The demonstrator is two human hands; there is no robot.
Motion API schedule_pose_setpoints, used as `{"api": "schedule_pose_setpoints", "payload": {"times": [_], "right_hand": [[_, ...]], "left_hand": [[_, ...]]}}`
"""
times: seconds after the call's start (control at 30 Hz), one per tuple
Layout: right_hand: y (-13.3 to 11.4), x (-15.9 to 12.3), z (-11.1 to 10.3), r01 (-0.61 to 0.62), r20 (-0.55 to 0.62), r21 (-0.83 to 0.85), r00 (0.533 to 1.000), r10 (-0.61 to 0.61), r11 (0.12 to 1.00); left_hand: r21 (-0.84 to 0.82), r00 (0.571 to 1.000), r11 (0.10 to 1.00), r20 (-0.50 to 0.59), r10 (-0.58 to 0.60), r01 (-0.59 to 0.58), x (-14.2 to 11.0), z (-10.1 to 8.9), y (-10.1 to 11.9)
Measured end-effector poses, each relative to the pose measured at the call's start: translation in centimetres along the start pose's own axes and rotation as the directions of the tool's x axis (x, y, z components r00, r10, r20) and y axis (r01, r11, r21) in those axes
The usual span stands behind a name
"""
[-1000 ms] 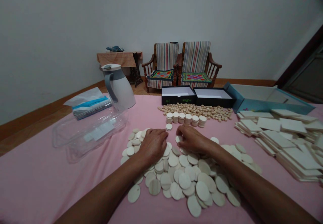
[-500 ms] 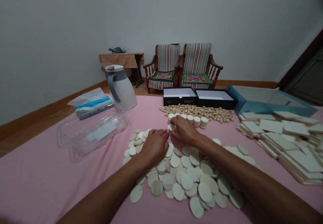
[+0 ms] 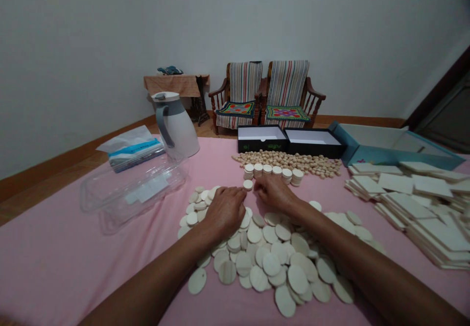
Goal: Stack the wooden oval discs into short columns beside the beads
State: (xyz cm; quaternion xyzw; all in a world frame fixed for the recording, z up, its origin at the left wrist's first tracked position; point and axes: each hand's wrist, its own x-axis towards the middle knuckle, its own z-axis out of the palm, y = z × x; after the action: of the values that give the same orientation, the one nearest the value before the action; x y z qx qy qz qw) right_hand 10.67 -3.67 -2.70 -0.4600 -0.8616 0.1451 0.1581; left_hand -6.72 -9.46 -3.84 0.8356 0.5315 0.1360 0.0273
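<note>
My left hand (image 3: 226, 209) lies over the left part of a heap of pale wooden discs (image 3: 270, 264), fingers stretched forward and fairly flat, thumb hidden. Its fingertips end close to a low stack of discs (image 3: 247, 185) that stands alone on the pink cloth. On the other side of that stack is my right hand (image 3: 275, 193), fingers bent downward and somewhat apart from the thumb, with no disc visible in them. Just behind, a row of taller disc stacks (image 3: 267, 170) stands side by side; my right hand partly covers the row's lower edge.
Small wooden beads (image 3: 290, 162) lie behind the stacks, before two black boxes (image 3: 262, 145). At right are square wooden boards (image 3: 407, 203) and a light-blue box lid (image 3: 352, 145). Clear plastic trays (image 3: 135, 194), a tissue pack (image 3: 134, 152) and a white jug (image 3: 179, 130) occupy the left.
My right hand carried a disc from the heap to the low stack, let go of it there, and has drawn back slightly to the right. My left hand has stayed on the heap.
</note>
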Motion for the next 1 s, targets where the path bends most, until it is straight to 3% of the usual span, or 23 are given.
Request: {"api": "schedule_pose_setpoints", "payload": {"times": [0.1,0.3,0.7,1.0], "right_hand": [[0.5,-0.3,0.6,-0.007,0.031,0.061,1.0,0.005,0.998],[1.3,-0.1,1.7,-0.087,-0.064,0.115,0.993,0.095,0.99],[0.4,1.1,0.2,-0.125,0.098,0.138,0.989,0.112,0.982],[0.2,1.3,0.0,-0.113,0.118,0.132,0.988,0.098,0.985]], "left_hand": [[-0.002,1.0,1.0,0.009,-0.006,0.006,0.0,-0.1,0.0],[-0.002,1.0,1.0,-0.005,0.004,-0.004,0.0,0.2,-0.2],[0.012,1.0,1.0,-0.004,0.021,-0.021,-0.1,0.3,-0.4],[-0.015,1.0,1.0,0.012,0.008,-0.008,0.0,0.0,-0.2]]}}
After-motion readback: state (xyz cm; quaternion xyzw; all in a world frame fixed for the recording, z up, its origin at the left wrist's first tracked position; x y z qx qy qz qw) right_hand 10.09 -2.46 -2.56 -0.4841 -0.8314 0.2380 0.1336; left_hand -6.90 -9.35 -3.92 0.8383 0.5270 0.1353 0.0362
